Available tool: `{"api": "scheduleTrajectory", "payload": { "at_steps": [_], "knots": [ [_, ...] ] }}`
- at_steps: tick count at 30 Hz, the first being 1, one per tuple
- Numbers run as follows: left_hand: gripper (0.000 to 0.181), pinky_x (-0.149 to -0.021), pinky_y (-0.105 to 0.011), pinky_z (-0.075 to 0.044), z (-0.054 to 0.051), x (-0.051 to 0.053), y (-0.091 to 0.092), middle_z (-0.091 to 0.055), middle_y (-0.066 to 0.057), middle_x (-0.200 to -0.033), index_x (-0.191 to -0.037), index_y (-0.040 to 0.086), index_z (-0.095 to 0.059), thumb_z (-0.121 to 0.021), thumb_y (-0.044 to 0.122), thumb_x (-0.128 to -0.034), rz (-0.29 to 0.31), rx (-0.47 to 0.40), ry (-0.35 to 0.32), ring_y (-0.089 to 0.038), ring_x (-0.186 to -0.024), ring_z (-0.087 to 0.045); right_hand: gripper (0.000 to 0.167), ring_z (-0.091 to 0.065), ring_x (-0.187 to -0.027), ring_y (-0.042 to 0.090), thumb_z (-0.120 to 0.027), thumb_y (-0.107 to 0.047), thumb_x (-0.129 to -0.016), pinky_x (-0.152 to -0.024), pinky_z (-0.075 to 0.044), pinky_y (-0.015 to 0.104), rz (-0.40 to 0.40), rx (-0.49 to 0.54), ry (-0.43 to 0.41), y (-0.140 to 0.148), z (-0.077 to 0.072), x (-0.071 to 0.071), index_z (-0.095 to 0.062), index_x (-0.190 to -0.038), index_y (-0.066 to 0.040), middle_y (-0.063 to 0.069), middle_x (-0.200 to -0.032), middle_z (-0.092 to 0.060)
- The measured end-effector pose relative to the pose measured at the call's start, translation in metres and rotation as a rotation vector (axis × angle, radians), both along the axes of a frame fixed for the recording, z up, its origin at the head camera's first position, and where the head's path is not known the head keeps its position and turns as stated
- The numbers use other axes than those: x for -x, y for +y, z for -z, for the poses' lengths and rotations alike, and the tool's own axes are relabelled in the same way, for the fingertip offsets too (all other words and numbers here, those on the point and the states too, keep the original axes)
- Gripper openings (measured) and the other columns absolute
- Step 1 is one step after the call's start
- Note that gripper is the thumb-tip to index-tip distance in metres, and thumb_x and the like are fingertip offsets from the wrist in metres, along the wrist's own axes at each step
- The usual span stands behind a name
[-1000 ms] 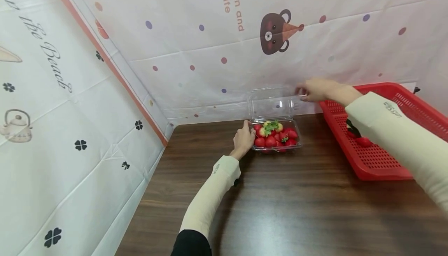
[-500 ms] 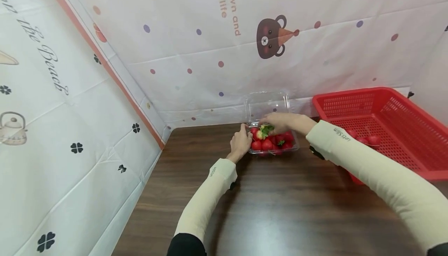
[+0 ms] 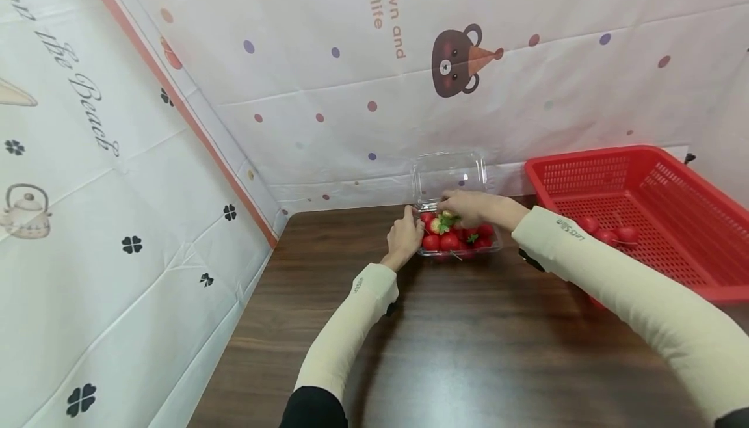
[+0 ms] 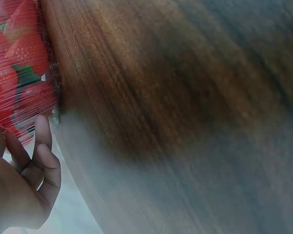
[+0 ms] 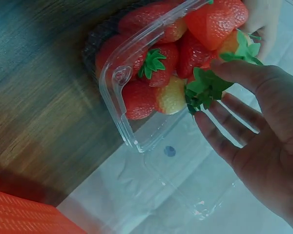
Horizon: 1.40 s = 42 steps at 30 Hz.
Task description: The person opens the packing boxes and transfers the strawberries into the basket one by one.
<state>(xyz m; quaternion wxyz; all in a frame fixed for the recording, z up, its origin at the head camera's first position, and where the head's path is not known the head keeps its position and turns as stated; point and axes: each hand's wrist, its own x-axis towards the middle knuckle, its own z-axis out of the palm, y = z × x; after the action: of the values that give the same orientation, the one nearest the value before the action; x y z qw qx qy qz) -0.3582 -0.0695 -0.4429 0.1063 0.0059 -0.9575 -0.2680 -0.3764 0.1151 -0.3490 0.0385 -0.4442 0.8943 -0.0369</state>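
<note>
One left hand [image 3: 404,236] holds a clear plastic box [image 5: 113,92]; the right hand [image 3: 468,206], seemingly pinching, could bruise a leafy red strawberry [image 5: 205,88].

The box [image 5: 105,83] is clear and colourless, as is its lid [image 3: 447,169]. In the box, the strawberries [image 3: 449,241] are glossy red, some blending into pale yellow, with bright green leaves [image 5: 205,87]. Right of the box, the basket [image 3: 679,239] is solid red, patterned with rows of slots, and the fruit [image 3: 606,237] inside it is red too. Under the box, the bench [image 3: 468,350] is dark brown with streaky wood grain. Behind the box, the back sheet [image 3: 328,83] is white with reddish and purple dots and a brown bear [image 3: 450,67] in an orange hat [image 3: 481,59]. Left of the box, the side sheet [image 3: 146,324] is white with black clovers [image 3: 80,399]. Nearer than the box, the sleeves [image 3: 620,288] are cream with dark lettering.
</note>
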Motion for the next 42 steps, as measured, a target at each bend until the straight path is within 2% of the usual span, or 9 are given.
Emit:
{"api": "scheduleTrajectory", "payload": {
  "at_steps": [5,13,16,21,24,32,34,39,42],
  "knots": [
    [0.026,-0.078,-0.05,-0.055,0.0,0.001,-0.001,-0.076,-0.012,-0.103,-0.127,0.02,-0.054,-0.056,0.027,-0.1027,0.001,-0.009,0.004,-0.035,-0.094,-0.074,0.046,-0.062,-0.107,0.038,-0.076,-0.004,-0.083,-0.096,-0.053,0.051,0.061,-0.048,-0.025,-0.005,0.001,0.001,-0.065,-0.127,0.0,0.023,-0.119,-0.054],
    [0.026,-0.077,-0.049,-0.055,0.002,-0.001,0.001,-0.076,-0.013,-0.099,-0.127,0.019,-0.055,-0.055,0.026,-0.1028,0.002,-0.018,0.013,-0.033,-0.091,-0.073,0.049,-0.058,-0.128,0.045,-0.072,-0.006,-0.088,-0.108,-0.046,0.056,0.123,-0.13,-0.057,-0.011,0.006,0.002,-0.055,-0.134,0.0,0.029,-0.137,-0.058],
    [0.026,-0.076,-0.049,-0.055,0.003,-0.002,0.001,-0.076,-0.014,-0.099,-0.127,0.019,-0.055,-0.056,0.026,-0.102,0.005,-0.026,0.025,-0.034,-0.09,-0.073,0.047,-0.06,-0.126,0.046,-0.073,-0.006,-0.088,-0.106,-0.048,0.057,0.134,-0.116,-0.039,-0.01,0.009,0.003,-0.056,-0.131,-0.002,0.028,-0.137,-0.059],
    [0.025,-0.076,-0.049,-0.055,0.003,-0.002,0.002,-0.076,-0.013,-0.099,-0.125,0.018,-0.055,-0.056,0.025,-0.1011,0.009,-0.035,0.03,-0.033,-0.09,-0.073,0.036,-0.066,-0.113,0.043,-0.075,-0.005,-0.087,-0.094,-0.054,0.056,0.135,-0.074,0.012,-0.007,0.01,0.003,-0.061,-0.12,-0.009,0.022,-0.124,-0.065],
    [0.025,-0.075,-0.048,-0.055,0.003,-0.001,0.001,-0.076,-0.013,-0.097,-0.125,0.018,-0.055,-0.055,0.025,-0.101,0.014,-0.037,0.03,-0.033,-0.089,-0.073,0.035,-0.068,-0.108,0.04,-0.077,-0.006,-0.085,-0.089,-0.056,0.055,0.135,-0.057,0.022,-0.003,0.008,0.003,-0.063,-0.117,-0.011,0.018,-0.118,-0.067],
    [0.026,-0.077,-0.048,-0.055,0.002,0.0,-0.001,-0.076,-0.014,-0.103,-0.126,0.019,-0.055,-0.054,0.026,-0.1016,0.002,-0.029,0.019,-0.033,-0.092,-0.073,0.052,-0.066,-0.113,0.043,-0.08,-0.01,-0.083,-0.092,-0.054,0.059,0.159,-0.101,0.004,0.002,0.0,-0.002,-0.063,-0.131,-0.01,0.021,-0.13,-0.063],
    [0.027,-0.078,-0.049,-0.055,0.001,-0.001,0.0,-0.076,-0.015,-0.104,-0.127,0.019,-0.055,-0.054,0.026,-0.1015,0.005,-0.035,0.02,-0.034,-0.093,-0.073,0.053,-0.067,-0.109,0.042,-0.081,-0.011,-0.082,-0.089,-0.055,0.057,0.161,-0.115,0.01,0.003,-0.004,-0.003,-0.064,-0.131,-0.01,0.02,-0.129,-0.064],
    [0.027,-0.079,-0.05,-0.055,0.0,-0.002,0.001,-0.076,-0.014,-0.105,-0.127,0.018,-0.056,-0.055,0.026,-0.1015,-0.002,-0.039,0.016,-0.035,-0.094,-0.073,0.042,-0.068,-0.097,0.034,-0.081,-0.013,-0.082,-0.082,-0.058,0.052,0.13,-0.111,0.058,0.009,-0.014,-0.005,-0.068,-0.121,-0.009,0.016,-0.112,-0.068],
    [0.026,-0.079,-0.049,-0.055,0.0,-0.001,0.002,-0.076,-0.012,-0.104,-0.126,0.019,-0.056,-0.055,0.026,-0.1012,-0.008,-0.039,0.015,-0.034,-0.094,-0.073,0.036,-0.068,-0.096,0.032,-0.079,-0.01,-0.082,-0.084,-0.057,0.052,0.129,-0.097,0.076,0.014,-0.024,-0.005,-0.069,-0.116,-0.008,0.015,-0.106,-0.068]
  ]
}}
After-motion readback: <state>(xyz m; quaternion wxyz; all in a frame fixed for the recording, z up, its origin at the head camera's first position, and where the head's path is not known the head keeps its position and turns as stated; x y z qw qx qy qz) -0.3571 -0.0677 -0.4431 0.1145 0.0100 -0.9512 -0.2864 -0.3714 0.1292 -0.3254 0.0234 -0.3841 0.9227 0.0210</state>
